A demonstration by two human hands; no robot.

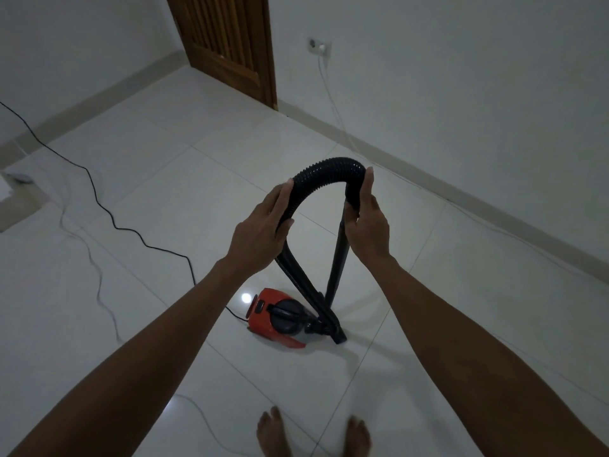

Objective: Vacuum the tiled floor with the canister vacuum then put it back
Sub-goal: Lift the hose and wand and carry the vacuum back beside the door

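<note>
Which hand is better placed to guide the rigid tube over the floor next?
Probably the right hand. It grips the black hose where it joins the rigid tube, which runs down to the tiled floor. The left hand holds the flexible part leading to the red canister.

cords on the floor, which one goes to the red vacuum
The black cord, crossing the tiles from the left to the red vacuum. The white cord runs from the wall socket instead.

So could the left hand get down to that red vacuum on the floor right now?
Probably not as things stand: the left hand grips the hose up high, and the vacuum sits low on the floor. Nothing blocks the way.
</note>
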